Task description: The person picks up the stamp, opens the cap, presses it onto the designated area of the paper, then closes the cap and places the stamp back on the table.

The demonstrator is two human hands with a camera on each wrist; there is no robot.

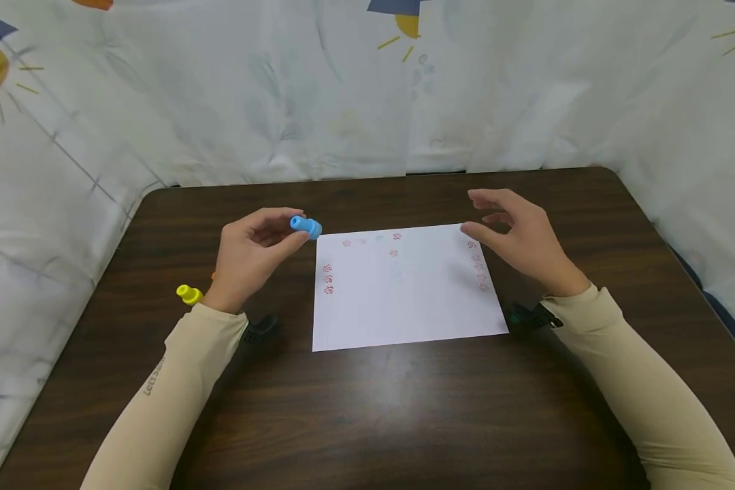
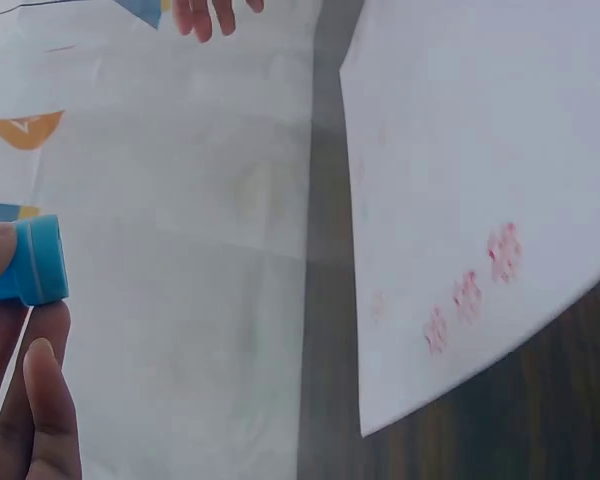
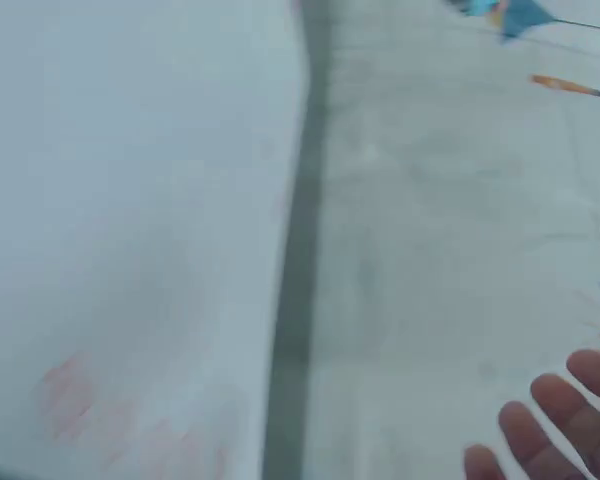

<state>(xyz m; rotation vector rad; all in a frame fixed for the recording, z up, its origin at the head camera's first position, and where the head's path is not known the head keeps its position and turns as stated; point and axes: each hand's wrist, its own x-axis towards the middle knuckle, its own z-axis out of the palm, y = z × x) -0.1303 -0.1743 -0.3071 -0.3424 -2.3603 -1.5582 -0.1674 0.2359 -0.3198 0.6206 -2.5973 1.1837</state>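
- Left of centre in the head view, the left hand (image 1: 254, 255) pinches a small blue stamp (image 1: 306, 226) between thumb and fingertips, lifted above the dark wooden table (image 1: 367, 408), just off the upper left corner of the white sheet of paper (image 1: 404, 292).
- Right of centre, the right hand (image 1: 517, 238) hovers over the sheet's upper right corner, fingers loosely spread, holding nothing.
- Red stamp marks (image 1: 328, 279) dot the sheet's edges.
- At the left wrist lies a yellow stamp (image 1: 188, 293).
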